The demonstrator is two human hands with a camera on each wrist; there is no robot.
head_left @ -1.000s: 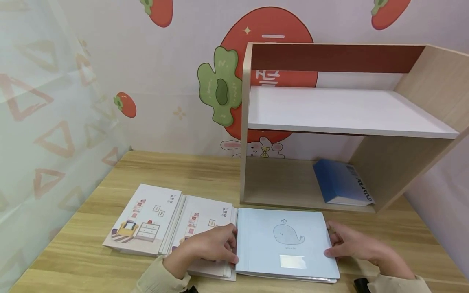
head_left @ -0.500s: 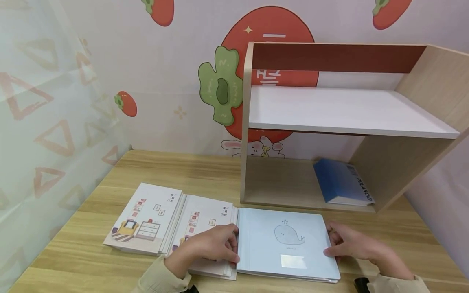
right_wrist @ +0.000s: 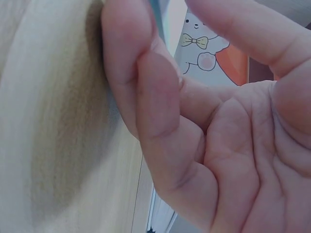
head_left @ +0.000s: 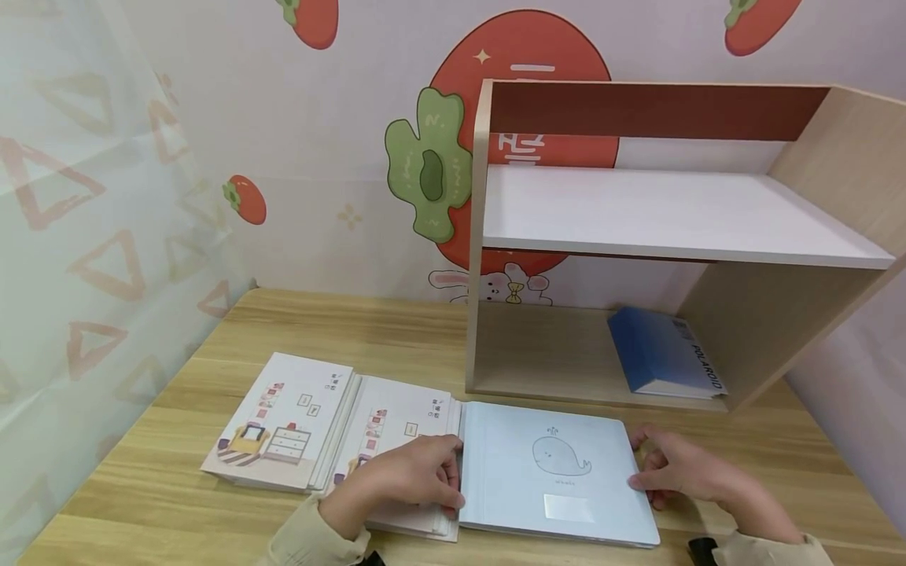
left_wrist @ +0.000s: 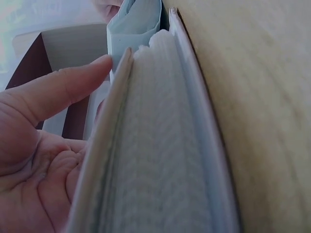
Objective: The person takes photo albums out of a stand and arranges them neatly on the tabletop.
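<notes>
A pale blue photo album [head_left: 506, 464] with a whale drawing lies flat on the table in front of the shelf. My left hand [head_left: 410, 475] holds its left edge, thumb at the rim and fingers curled. On the opposite side, my right hand [head_left: 690, 472] pinches the right edge, its thumb on the cover; the right wrist view shows curled fingers [right_wrist: 160, 97] close to the tabletop. Under my left forearm is a white album [head_left: 385, 405] with a room drawing, partly hidden; its thick page edges [left_wrist: 158, 145] fill the left wrist view. The blue album's end [left_wrist: 133, 41] appears beyond.
Another white album [head_left: 286, 424] lies at the far left of the row. Behind stands a wooden shelf unit [head_left: 683, 208], with a blue POLAROID box-like book [head_left: 661, 350] leaning in its lower right corner. Patterned walls bound the table.
The view has drifted slightly, shifting everything a little to the right. Less of the layer under the blue album's cover shows at the near right corner. Both hands stay at its edges.
</notes>
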